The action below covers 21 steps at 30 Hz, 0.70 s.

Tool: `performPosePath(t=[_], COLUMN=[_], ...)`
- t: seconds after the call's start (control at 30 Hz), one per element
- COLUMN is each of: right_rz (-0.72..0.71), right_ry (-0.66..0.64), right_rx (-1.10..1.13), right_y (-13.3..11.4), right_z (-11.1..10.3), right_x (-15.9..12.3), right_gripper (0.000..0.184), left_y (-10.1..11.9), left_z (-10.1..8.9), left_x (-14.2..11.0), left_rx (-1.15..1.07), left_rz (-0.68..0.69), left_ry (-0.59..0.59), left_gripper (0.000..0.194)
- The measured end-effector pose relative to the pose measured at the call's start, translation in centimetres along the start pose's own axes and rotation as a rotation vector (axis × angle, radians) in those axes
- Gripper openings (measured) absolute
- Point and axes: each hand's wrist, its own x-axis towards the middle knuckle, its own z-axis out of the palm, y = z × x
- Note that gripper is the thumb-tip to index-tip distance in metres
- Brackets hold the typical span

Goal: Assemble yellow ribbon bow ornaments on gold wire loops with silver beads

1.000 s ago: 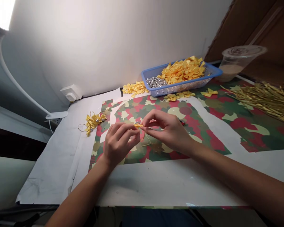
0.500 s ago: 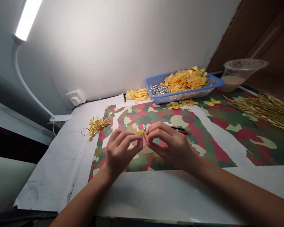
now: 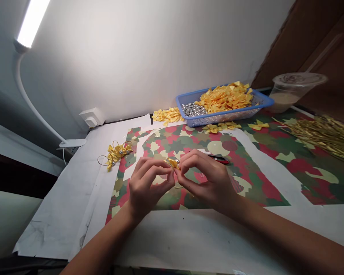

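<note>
Pinched between the fingertips of both hands is a small yellow satin ribbon bow (image 3: 173,163), with a silver bead at its edge. My left hand (image 3: 149,187) and my right hand (image 3: 208,179) meet over a camouflage-printed paper mat (image 3: 195,139), and their fingers hide part of the bow. Left of my left hand lies a cluster of yellow bows with silver beads and thin wire loops (image 3: 116,153). Just beyond my right hand rests a small red-and-black handled tool (image 3: 219,159), perhaps pliers, though its tip is hidden.
At the back stands a blue plastic basket (image 3: 226,119) holding yellow ribbon pieces and silver beads. Loose yellow bows lie around it. A bundle of gold strips (image 3: 323,137) lies at right, behind it a plastic cup (image 3: 289,93). A clamp lamp (image 3: 31,26) stands at left.
My hands have drawn closer around the bow and sit slightly lower in view. The bow has turned in my fingers, and the whole scene has shifted a little as my head moved.
</note>
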Motion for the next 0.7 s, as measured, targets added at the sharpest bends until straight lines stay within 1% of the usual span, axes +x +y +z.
performPosePath(t=[0.07, 0.1, 0.23, 0.33, 0.4, 0.47, 0.53, 0.57, 0.7], right_rz=[0.050, 0.097, 0.334, 0.470, 0.581, 0.673, 0.722, 0.738, 0.798], right_ry=[-0.017, -0.028, -0.064, -0.086, -0.139, -0.233, -0.304, -0.319, -0.304], right_rx=[0.045, 0.091, 0.318, 0.346, 0.390, 0.493, 0.611, 0.662, 0.772], right_y=[-0.2, -0.2, -0.3, 0.1, 0.6, 1.1, 1.4, 1.4, 1.4], right_z=[0.1, 0.1, -0.1, -0.5, -0.9, -1.1, -1.2, -1.2, -1.2], right_x=[0.0, 0.0, 0.2, 0.5, 0.8, 1.1, 1.2, 1.3, 1.2], right_gripper=[0.019, 0.017, 0.011, 0.011, 0.016, 0.016, 0.011, 0.009, 0.013], left_y=[0.0, 0.0, 0.1, -0.1, -0.2, -0.3, -0.4, -0.4, -0.5], left_z=[0.0, 0.1, 0.2, 0.2, 0.3, 0.3, 0.3, 0.2, 0.2], left_x=[0.0, 0.0, -0.2, -0.3, -0.4, -0.5, -0.6, -0.6, -0.7], left_rx=[-0.021, -0.034, -0.101, -0.157, -0.182, -0.195, -0.205, -0.212, -0.223], left_rz=[-0.005, -0.009, -0.082, -0.156, -0.169, -0.171, -0.191, -0.208, -0.268], left_ry=[0.003, 0.004, -0.014, -0.053, -0.079, -0.095, -0.110, -0.118, -0.144], left_gripper=[0.022, 0.022, 0.021, 0.018, 0.018, 0.018, 0.017, 0.017, 0.015])
